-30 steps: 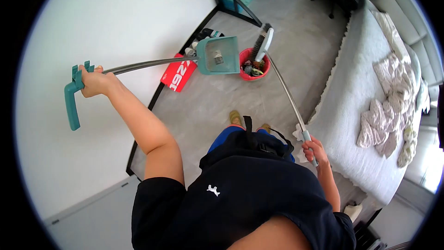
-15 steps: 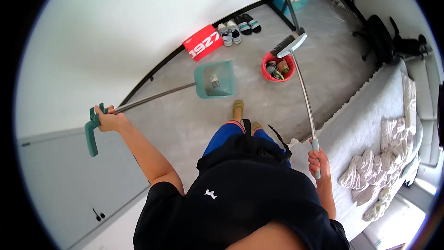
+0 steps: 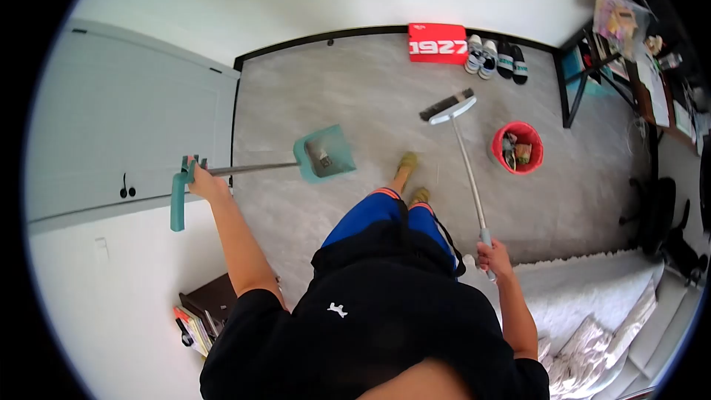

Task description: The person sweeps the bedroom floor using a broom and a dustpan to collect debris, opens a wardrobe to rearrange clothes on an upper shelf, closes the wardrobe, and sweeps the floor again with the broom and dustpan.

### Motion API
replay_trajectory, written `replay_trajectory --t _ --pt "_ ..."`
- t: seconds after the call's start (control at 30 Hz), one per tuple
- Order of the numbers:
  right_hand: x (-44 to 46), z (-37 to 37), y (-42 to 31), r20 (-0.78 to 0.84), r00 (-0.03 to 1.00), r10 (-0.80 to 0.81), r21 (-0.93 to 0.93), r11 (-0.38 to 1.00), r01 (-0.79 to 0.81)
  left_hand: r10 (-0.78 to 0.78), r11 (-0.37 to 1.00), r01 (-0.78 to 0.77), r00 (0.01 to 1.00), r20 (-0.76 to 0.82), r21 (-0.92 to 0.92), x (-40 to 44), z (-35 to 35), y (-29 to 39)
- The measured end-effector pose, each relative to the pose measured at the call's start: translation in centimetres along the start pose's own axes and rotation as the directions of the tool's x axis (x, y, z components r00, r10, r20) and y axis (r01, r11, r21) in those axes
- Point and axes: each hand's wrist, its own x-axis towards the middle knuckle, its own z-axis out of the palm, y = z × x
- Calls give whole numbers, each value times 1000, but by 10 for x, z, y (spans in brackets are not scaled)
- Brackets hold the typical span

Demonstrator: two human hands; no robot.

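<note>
My left hand (image 3: pixel 206 180) is closed round the upper end of the handle of a long-handled dustpan (image 3: pixel 326 154). The teal pan holds a little grey debris, and its green grip end sticks out past my hand. My right hand (image 3: pixel 494 258) grips the grey end of a broom (image 3: pixel 466 167). The broom's white head with dark bristles is ahead of my feet, left of a bin (image 3: pixel 535 167) with a red lining and wrappers inside. Whether the bristles touch the floor, I cannot tell.
A red shoebox (image 3: pixel 437 33), sneakers (image 3: pixel 483 58) and black slides (image 3: pixel 512 63) line the far wall. At the right are a desk (image 3: pixel 648 92), an office chair (image 3: pixel 655 211) and a bed (image 3: pixel 585 281). A grey door (image 3: pixel 141 126) and a shelf with books (image 3: pixel 215 300) are at the left.
My view has turned left, so the room's contents have shifted right. The broom head has moved from above the bin to the bin's left. Both hands keep their holds.
</note>
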Motion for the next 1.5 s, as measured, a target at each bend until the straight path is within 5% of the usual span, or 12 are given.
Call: replay_trajectory --t 0.27,0.37,0.5,0.77,0.8,0.97,1.03,1.07,1.13,1.37,1.5 --pt "64 59 -10 123 992 12 -271 962 22 -43 998 55 968 -246 40 65 -78 -27" --pt "91 74 -16 118 986 115 -244 966 -83 -51 997 68 949 -310 44 93 -107 -31" --pt "120 129 -70 -28 998 48 -702 710 -53 -104 994 106 902 -419 -19 129 -144 -45" --pt "217 274 -98 255 967 -24 -787 576 222 -189 982 175 845 -500 -75 168 -210 -67" --pt "220 314 -112 279 960 -14 -867 427 258 -199 980 182 831 -519 -83 170 -217 -70" --pt "290 471 -132 441 849 293 -897 168 408 -141 990 97 768 -625 -105 148 -248 -79" --pt "315 538 -133 366 789 493 -921 68 384 -165 985 88 737 -655 -148 137 -247 -70" --pt "353 560 -118 483 782 395 -798 -170 578 -158 986 75 728 -667 -151 131 -253 -74" --pt "381 621 -100 658 658 366 -506 -432 746 -211 974 79 643 -736 -211 122 -255 -72" --pt "393 807 24 691 313 652 52 -476 878 -85 996 43 479 -874 -73 101 -273 -100" --pt "371 875 69 640 395 659 -94 -443 891 -71 995 90 353 -933 -41 111 -253 -96"
